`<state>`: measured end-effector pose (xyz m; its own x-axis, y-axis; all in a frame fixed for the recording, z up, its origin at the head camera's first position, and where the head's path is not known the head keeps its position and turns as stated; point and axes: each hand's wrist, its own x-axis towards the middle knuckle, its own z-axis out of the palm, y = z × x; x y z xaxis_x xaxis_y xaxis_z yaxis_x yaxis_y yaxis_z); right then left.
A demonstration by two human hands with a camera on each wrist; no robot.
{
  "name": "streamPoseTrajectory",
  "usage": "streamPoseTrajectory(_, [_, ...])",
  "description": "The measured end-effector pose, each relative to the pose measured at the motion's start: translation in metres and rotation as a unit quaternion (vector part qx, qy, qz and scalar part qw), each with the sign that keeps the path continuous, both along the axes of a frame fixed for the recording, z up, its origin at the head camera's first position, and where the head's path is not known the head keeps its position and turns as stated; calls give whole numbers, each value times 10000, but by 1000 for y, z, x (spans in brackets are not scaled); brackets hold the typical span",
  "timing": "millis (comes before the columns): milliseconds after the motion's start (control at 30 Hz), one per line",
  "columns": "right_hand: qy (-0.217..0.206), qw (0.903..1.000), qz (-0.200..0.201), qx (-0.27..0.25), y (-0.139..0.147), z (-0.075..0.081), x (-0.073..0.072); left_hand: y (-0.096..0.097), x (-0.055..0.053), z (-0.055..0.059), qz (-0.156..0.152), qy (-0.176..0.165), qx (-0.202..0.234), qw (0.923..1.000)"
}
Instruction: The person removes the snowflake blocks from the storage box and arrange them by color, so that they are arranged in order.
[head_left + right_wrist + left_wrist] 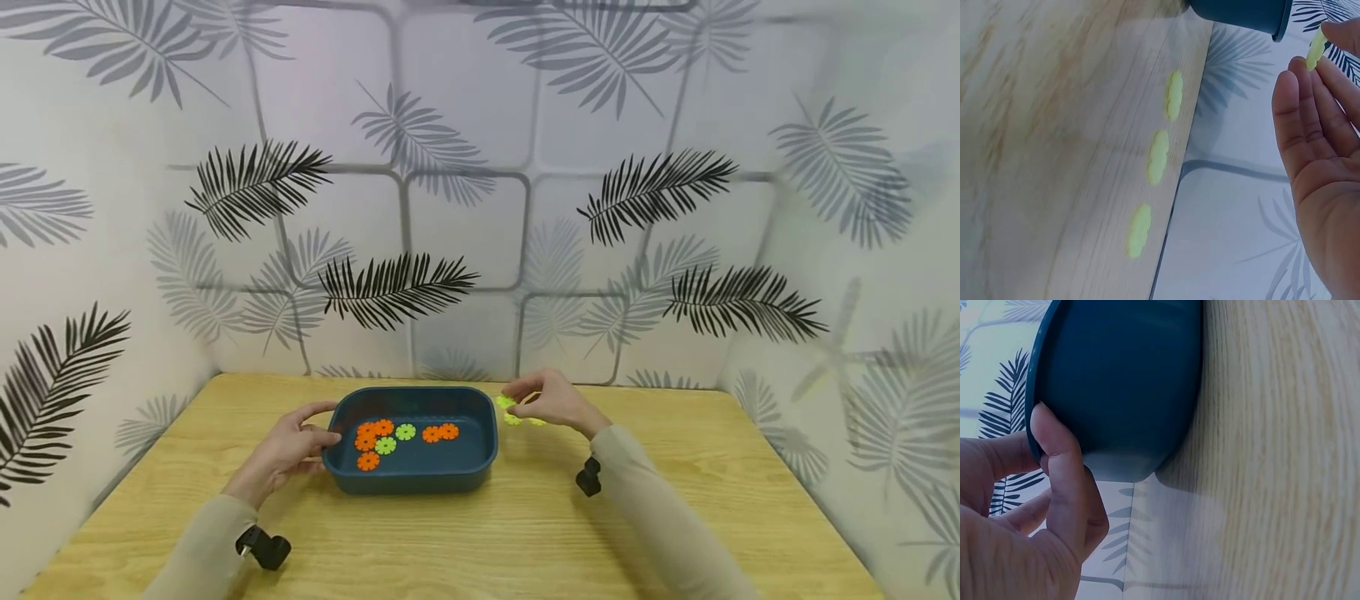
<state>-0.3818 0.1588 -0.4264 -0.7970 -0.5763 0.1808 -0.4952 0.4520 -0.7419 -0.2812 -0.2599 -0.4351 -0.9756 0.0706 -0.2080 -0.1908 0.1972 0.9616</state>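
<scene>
Right wrist view: the right hand (pixel 1329 137) pinches a yellow disc (pixel 1316 47) between its thumb and fingers, and lifts it above the table (pixel 1041 187). Three more discs (pixel 1159 157) sit on the wood in a row, with small gaps between them, near the far edge. In the head view, that hand is just beside the right end of a dark blue bin (pixel 408 485). The left hand (pixel 285 454) holds the bin by its left end, with the thumb and fingers gripping the rim. The bin sits flat on the table. Inside it are six orange discs (pixel 367 461) and two yellow ones (pixel 386 445). Most of them are bunched up on the left side, and two orange ones touch each other nearer the middle. Both arms have light sleeves (pixel 663 517), and a small black thing (pixel 262 547) is on each wrist. Behind the table is a pale wall (pixel 465 225) with black and gray leaves on it.
</scene>
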Motion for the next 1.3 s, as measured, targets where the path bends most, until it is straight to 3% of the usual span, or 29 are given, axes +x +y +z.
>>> streamPoseTrajectory(200, [-62,9998,-127,122,13,-1,0,0,-2,0,15,-38,12,10000])
streamPoseTrajectory(500, [213,9986,-278,387,34,4,-4,-2,-5,5,14,36,3,10000])
streamPoseTrajectory(800, [126,9970,-605,465,56,-6,-6,-1,-3,4,6,55,-51,10000])
streamPoseTrajectory(1000, [-164,9964,-752,368,68,-10,-6,-1,-3,2,18,88,-69,9999])
streamPoseTrajectory(1300, [-111,9951,-694,690,86,-18,-10,-1,-2,-2,61,66,-88,9999])
